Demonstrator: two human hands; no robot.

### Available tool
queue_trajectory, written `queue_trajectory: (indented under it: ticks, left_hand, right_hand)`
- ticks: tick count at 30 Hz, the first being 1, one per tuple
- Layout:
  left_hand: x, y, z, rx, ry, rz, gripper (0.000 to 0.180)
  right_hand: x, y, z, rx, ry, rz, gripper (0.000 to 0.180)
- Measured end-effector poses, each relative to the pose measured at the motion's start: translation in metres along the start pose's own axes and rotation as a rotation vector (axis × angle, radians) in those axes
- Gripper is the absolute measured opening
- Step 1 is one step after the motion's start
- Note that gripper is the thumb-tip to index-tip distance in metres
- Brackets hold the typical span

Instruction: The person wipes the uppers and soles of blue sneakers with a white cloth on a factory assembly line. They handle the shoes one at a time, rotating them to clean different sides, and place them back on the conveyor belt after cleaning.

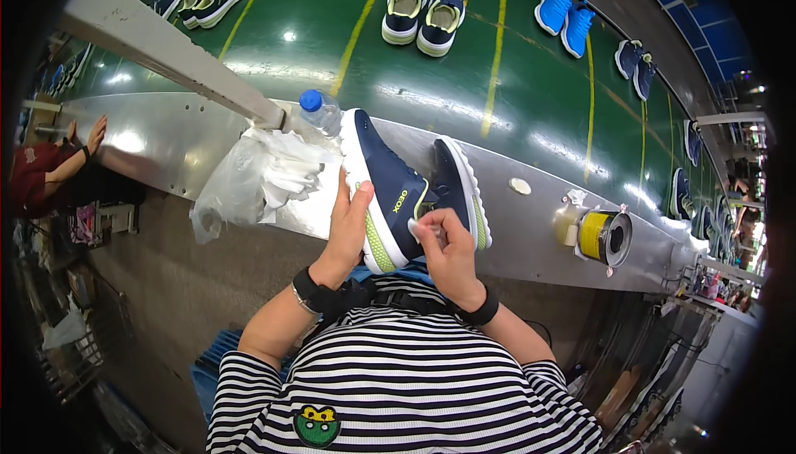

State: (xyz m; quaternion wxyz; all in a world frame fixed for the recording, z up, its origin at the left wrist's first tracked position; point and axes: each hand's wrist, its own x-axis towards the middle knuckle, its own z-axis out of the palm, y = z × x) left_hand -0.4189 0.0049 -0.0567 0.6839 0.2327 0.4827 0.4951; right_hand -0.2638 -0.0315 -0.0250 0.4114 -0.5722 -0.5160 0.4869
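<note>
A navy sneaker (383,176) with a white and lime-green sole is tilted on its side in front of me. My left hand (349,226) is closed round its sole near the heel, thumb along the green part. Close to the heel collar, my right hand (448,257) is closed in a pinch on a small white piece (414,226), whose material I cannot make out. Just beyond that hand, a second navy sneaker (452,176) lies on the metal ledge (531,226), partly hidden by my fingers.
White cloths (286,168) in a clear plastic bag and a blue-capped bottle (319,108) stand left, beside a metal post (178,48). A white oval piece (519,186) and a yellow-banded tin (604,236) are right. The green conveyor (315,31) carries several shoe pairs. Another person's hand (97,134) is far left.
</note>
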Motion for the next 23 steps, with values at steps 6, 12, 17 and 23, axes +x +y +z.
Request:
queue_trajectory:
  ticks: [6,12,17,23]
  left_hand:
    - [-0.003,-0.012,0.013,-0.081,-0.005,-0.072,0.047]
    - [-0.004,-0.042,0.004,0.125,0.038,-0.163,0.039]
    - [0.007,-0.056,0.005,0.349,0.167,0.15,0.074]
    - [0.007,-0.099,-0.001,0.413,0.209,0.129,0.08]
  right_hand:
    - [-0.02,0.015,-0.034,-0.053,-0.144,-0.215,0.01]
    - [-0.013,0.025,-0.016,-0.271,0.057,-0.203,0.005]
    - [-0.022,0.021,-0.026,-0.139,-0.099,-0.14,0.005]
    - [-0.02,0.029,-0.045,-0.364,-0.275,-0.072,0.007]
